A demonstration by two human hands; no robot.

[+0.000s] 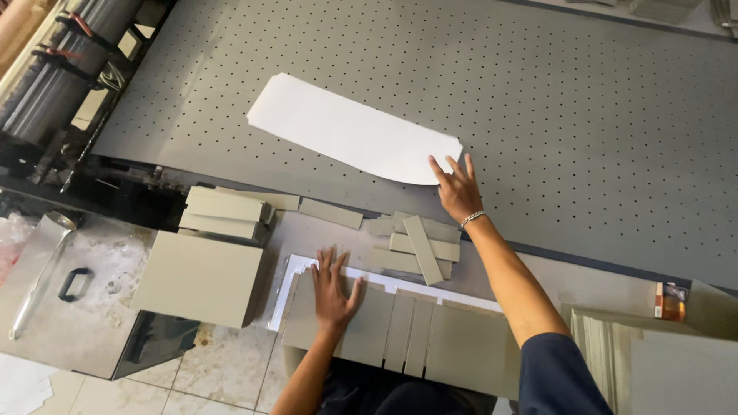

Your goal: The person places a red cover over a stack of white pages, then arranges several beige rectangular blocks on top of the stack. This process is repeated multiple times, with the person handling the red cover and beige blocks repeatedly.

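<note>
Head view: left hand (333, 290) flat, fingers spread, palm down on a row of grey cardboard panels (400, 329) laid side by side over a white sheet (296, 267) at the near desk edge. It grips nothing. Right hand (457, 189) reaches out, fingers open, tips touching the near edge of a long white paper sheet with rounded ends (350, 129), which lies on the grey perforated desk surface (584, 107). A loose pile of grey cardboard strips (415, 244) sits between the hands. A stack of grey boards (204, 277) is left of the panels, with more strips (227, 211) on top of it.
</note>
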